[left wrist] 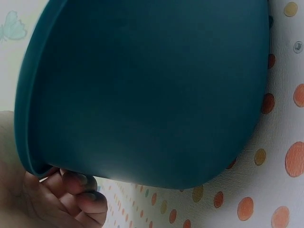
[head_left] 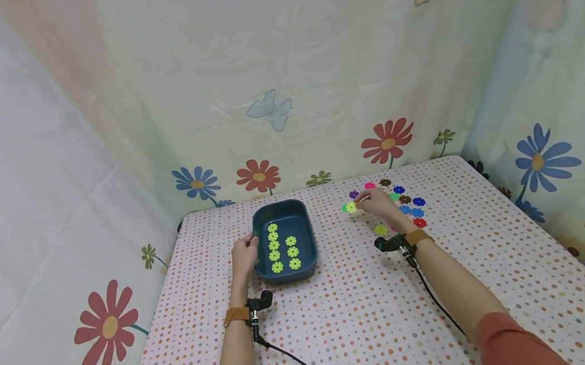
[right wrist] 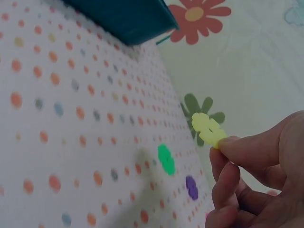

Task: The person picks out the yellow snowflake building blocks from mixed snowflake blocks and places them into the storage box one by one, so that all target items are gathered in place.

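A dark teal plastic tub (head_left: 302,218) stands on the table, with several yellow-green flower-shaped discs (head_left: 273,245) laid in two columns on its floor. My left hand (head_left: 244,257) grips the tub's left rim; in the left wrist view its curled fingers (left wrist: 85,199) are under the lip. Between thumb and forefinger my right hand (head_left: 378,205) pinches a yellow flower-shaped disc (right wrist: 209,129), held above the table to the right of the tub. Below it lie a green disc (right wrist: 166,159) and a purple disc (right wrist: 191,187).
Loose flower discs in several colours, among them blue (head_left: 419,201), red (head_left: 419,223) and brown (head_left: 385,182), lie around the right hand. One yellow-green disc (head_left: 381,230) lies nearer the front. A flower-printed curtain (head_left: 319,119) hangs behind the dotted tablecloth (head_left: 341,313). Cables trail from both wrist cameras.
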`<state>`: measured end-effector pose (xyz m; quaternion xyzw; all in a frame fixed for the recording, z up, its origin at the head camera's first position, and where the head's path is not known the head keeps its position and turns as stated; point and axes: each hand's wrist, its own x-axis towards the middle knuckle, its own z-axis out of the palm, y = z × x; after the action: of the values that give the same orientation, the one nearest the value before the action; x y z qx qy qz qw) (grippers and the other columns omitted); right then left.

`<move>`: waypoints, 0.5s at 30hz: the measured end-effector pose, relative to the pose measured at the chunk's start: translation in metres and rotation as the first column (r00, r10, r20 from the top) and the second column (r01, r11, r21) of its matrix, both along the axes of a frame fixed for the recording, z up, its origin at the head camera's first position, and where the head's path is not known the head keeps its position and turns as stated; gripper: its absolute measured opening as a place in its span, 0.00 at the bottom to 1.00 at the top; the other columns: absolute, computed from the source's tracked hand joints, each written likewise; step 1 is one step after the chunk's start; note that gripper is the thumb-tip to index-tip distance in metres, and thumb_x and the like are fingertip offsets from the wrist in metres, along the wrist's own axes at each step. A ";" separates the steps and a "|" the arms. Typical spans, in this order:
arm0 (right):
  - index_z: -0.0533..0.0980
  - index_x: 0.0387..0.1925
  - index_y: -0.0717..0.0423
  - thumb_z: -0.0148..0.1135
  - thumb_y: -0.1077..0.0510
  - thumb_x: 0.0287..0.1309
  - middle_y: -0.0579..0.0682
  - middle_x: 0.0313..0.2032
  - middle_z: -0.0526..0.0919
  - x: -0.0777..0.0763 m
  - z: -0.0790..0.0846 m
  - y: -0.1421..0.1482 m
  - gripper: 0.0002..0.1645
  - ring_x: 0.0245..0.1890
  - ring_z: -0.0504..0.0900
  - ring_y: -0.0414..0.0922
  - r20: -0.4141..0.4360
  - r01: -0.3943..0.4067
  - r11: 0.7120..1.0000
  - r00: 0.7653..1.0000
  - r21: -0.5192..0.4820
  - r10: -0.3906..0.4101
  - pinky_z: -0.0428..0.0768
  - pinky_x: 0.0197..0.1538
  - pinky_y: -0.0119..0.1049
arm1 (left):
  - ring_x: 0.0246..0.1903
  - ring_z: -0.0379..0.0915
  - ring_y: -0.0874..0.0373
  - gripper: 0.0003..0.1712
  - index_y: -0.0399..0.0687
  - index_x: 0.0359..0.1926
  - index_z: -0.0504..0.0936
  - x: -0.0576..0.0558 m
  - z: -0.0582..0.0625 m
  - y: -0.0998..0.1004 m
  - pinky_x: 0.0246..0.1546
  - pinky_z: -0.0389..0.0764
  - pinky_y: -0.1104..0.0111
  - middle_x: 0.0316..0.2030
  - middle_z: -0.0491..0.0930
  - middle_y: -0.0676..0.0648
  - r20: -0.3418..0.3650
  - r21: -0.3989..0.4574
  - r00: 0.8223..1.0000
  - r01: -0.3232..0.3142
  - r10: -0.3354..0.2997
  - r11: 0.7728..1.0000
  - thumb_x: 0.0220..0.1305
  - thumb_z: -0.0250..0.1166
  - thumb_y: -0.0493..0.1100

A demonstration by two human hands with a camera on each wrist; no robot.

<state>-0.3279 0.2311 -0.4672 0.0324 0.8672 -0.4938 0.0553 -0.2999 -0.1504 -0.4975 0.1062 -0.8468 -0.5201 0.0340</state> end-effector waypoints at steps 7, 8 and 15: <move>0.77 0.55 0.65 0.58 0.58 0.71 0.64 0.57 0.75 -0.012 0.014 -0.034 0.17 0.53 0.75 0.58 -0.024 -0.039 0.996 0.999 -0.074 0.037 0.73 0.58 0.58 | 0.62 0.72 0.46 0.27 0.37 0.70 0.71 -0.001 -0.001 0.000 0.60 0.74 0.51 0.63 0.75 0.36 -0.001 -0.008 1.000 -0.004 0.004 1.000 0.78 0.54 0.47; 0.77 0.54 0.65 0.58 0.59 0.71 0.64 0.56 0.75 -0.013 0.016 -0.040 0.16 0.53 0.75 0.58 -0.029 -0.046 0.995 0.999 -0.085 0.043 0.73 0.58 0.59 | 0.62 0.72 0.46 0.27 0.38 0.71 0.71 -0.001 -0.001 0.000 0.60 0.74 0.51 0.64 0.75 0.36 -0.001 -0.011 1.000 -0.005 0.005 1.000 0.78 0.54 0.47; 0.79 0.50 0.63 0.59 0.60 0.69 0.62 0.49 0.81 -0.022 0.029 -0.079 0.13 0.52 0.78 0.60 -0.058 -0.091 0.992 0.995 -0.089 0.086 0.77 0.54 0.54 | 0.64 0.70 0.45 0.28 0.38 0.71 0.70 -0.002 -0.001 0.000 0.61 0.73 0.51 0.65 0.74 0.37 0.000 -0.025 1.000 -0.007 0.007 1.000 0.78 0.53 0.48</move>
<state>-0.3499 0.1516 -0.4387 -0.0218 0.8454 -0.5309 0.0552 -0.3019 -0.1502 -0.4981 0.1086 -0.8529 -0.5093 0.0370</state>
